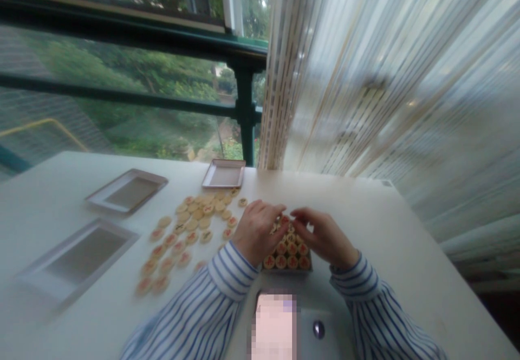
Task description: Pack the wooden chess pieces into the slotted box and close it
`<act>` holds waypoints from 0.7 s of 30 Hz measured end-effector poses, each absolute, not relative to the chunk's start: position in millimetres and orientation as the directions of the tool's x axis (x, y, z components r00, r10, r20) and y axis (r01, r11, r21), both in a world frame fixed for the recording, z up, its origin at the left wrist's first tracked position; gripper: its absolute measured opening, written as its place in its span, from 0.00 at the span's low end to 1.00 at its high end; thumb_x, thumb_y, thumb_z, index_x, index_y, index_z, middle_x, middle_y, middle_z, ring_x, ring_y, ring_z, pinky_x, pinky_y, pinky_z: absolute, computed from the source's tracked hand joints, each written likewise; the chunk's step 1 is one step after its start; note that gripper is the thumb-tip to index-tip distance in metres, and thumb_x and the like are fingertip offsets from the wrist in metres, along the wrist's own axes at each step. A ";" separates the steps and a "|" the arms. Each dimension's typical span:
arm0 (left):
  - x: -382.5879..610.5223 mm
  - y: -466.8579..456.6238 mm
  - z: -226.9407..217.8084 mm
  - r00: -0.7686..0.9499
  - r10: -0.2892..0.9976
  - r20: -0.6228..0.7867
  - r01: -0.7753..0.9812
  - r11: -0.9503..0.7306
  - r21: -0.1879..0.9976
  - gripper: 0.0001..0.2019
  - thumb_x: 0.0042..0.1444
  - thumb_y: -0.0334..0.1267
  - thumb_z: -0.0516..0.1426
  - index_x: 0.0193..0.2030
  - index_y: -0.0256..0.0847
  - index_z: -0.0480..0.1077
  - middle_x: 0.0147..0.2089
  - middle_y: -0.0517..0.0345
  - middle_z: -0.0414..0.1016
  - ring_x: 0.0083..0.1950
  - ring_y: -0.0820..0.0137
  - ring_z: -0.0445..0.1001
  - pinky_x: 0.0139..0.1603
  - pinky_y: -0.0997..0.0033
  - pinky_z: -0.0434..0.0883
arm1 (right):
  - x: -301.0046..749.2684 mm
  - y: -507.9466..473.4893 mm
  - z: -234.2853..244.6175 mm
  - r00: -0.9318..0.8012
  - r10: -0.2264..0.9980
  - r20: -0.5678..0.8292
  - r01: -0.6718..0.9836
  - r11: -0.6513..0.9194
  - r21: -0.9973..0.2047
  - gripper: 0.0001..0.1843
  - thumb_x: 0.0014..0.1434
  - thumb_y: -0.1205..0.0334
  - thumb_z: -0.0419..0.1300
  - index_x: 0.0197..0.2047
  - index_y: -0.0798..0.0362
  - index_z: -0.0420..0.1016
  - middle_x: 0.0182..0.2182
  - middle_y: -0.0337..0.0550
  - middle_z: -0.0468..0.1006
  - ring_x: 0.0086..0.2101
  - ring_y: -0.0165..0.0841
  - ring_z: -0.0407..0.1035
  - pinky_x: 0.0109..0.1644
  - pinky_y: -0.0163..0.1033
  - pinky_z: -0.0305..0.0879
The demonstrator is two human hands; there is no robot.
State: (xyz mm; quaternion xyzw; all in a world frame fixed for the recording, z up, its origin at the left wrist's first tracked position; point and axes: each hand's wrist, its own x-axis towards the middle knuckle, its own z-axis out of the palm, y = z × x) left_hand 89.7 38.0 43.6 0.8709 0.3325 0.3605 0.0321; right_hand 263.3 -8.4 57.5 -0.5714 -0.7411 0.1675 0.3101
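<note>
- Hiding the left and upper part of the box, the left hand leaves only some of its packed round pieces to be seen; the number inside cannot be established.
- Characters on the pieces nearest the front wall of the box show red; those further back are blurred.
- Cut off at the lower edge is a phone-shaped object, its face masked by pixelation. Beside it, a grey flat item bearing a dark oval is likewise incomplete.
- Left hand: back uppermost, fingers bent, thumb and forefinger directed at the far part of the box. Whether a piece is pinched there cannot be told.
- Right hand: at the right side of the box, fingers curved, thumb reaching inward, fingertips near those of the left hand. Grip or contact cannot be confirmed.
- Box location: on the white counter, between the two hands, just beyond the phone-shaped object.
- Loose pieces lie scattered left of the box, some marked red, some dark, some plain; a few are partly concealed by the left sleeve.
- Three shallow trays stand beyond and left of these pieces; the nearest is badly blurred.
</note>
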 end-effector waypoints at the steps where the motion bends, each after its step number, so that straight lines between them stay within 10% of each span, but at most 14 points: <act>1: 89.5 38.6 43.7 0.521 0.599 0.608 0.553 -0.780 0.294 0.12 0.53 0.37 0.55 0.43 0.38 0.68 0.34 0.52 0.75 0.39 0.65 0.71 0.48 0.58 0.66 | 263.3 -8.3 57.3 -0.154 0.952 0.264 0.735 0.289 -0.614 0.10 0.57 0.62 0.55 0.43 0.52 0.71 0.29 0.39 0.77 0.29 0.29 0.70 0.34 0.33 0.64; 21: 88.8 38.3 42.8 0.562 0.530 0.635 0.502 -0.829 0.248 0.11 0.52 0.37 0.56 0.43 0.38 0.67 0.33 0.55 0.74 0.39 0.65 0.71 0.50 0.58 0.65 | 263.0 -4.9 49.5 -0.179 0.953 0.246 0.556 0.304 -0.774 0.10 0.57 0.60 0.55 0.42 0.53 0.72 0.33 0.42 0.79 0.31 0.29 0.72 0.35 0.34 0.67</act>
